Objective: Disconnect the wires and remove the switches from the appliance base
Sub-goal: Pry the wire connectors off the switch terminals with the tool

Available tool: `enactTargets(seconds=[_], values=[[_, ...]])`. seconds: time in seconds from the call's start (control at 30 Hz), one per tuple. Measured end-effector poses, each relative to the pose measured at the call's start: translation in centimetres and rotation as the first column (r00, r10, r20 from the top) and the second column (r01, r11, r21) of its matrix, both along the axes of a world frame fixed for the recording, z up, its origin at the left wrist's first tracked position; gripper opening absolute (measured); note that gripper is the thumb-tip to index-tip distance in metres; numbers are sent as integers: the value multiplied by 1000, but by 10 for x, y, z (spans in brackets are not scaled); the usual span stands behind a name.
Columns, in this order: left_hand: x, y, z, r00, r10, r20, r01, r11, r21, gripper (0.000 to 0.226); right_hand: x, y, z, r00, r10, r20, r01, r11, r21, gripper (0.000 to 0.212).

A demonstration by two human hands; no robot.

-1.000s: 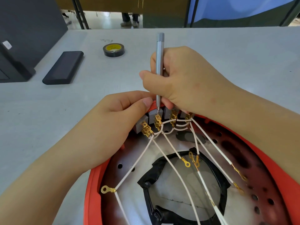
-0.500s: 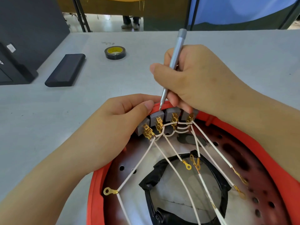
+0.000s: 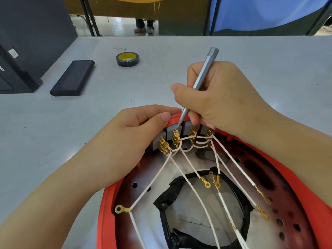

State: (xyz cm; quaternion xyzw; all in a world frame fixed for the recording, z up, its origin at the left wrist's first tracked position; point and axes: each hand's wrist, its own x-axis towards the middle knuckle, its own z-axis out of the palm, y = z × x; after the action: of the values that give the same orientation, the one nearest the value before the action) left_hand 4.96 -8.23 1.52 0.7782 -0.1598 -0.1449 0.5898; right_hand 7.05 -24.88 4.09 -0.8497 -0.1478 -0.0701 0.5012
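Slim grey metal screwdriver (image 3: 201, 83) now tilted, tip off the brass terminal, resting on second grey plastic switch block (image 3: 171, 132). Right hand (image 3: 221, 97) pinching it pen-style. Left hand (image 3: 133, 139) gripping red round appliance base (image 3: 106, 203) rim beside switches. White wires (image 3: 188, 184) still attached; likely repositioning to pry.

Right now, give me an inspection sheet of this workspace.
Surface: grey table, bare toward the far right.
Job's things: red base at the near edge; four grey switches in a row at its rim, brass terminals on.
Clutter: tape roll, black block.
Hands: left hand grips the rim by the switches; right hand holds a grey tool, tip at the second switch.
Cables: white wires fan from the switches, ring lugs loose.
Surroundings: dark case far left, someone's feet beyond the table.
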Motion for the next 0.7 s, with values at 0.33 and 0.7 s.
enactTargets(seconds=[0.33, 0.7], values=[[1, 3, -2, 1000, -12, 26, 12, 1000, 6, 28, 0, 1, -2, 999, -7, 39, 8, 999, -32, 36], [5, 3, -4, 999, -13, 41, 11, 999, 51, 22, 20, 2, 4, 989, 72, -126, -93, 981, -168, 34]])
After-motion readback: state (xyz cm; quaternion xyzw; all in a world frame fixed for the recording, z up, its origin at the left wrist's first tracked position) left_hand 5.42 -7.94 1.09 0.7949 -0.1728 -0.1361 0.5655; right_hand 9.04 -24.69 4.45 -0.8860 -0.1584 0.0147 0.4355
